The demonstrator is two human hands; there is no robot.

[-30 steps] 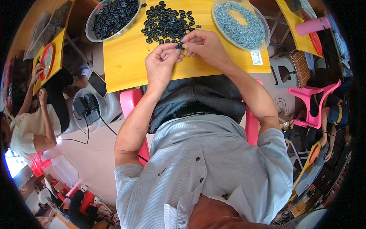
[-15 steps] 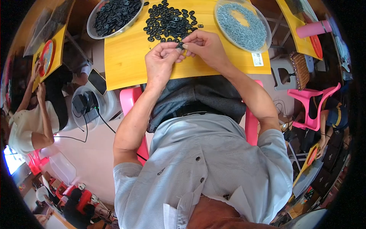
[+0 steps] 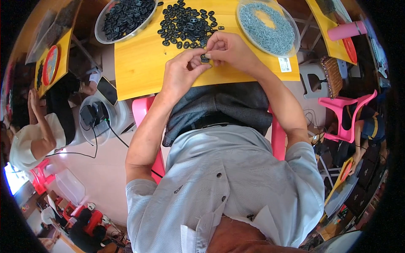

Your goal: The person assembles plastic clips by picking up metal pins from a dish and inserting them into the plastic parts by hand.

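Observation:
Over the near part of the yellow table, a small black oval piece with holes [image 3: 205, 58] is pinched between my two hands. My left hand [image 3: 184, 69] has its thumb and forefinger closed at the piece's left side. My right hand [image 3: 230, 51] is bent in a pinch, its thumb and fingertips against the upper right of the same piece. Whether a smaller part is between the right fingertips is hidden. Just beyond my hands lies a loose heap of the same black pieces [image 3: 190, 24].
A clear bowl of black pieces [image 3: 98, 33] stands far left, and a clear round tray of small silvery screw-like parts [image 3: 297, 42] far right. A white label [image 3: 285, 64] sits on the yellow table [image 3: 141, 76]. Pink chair [image 3: 141, 107] beneath me; a co-worker [image 3: 40, 135] sits left.
My hands have shifted slightly right and a little nearer to me, and the left hand's grip has opened out, so more of the black piece shows. The co-worker's hands at left have come together.

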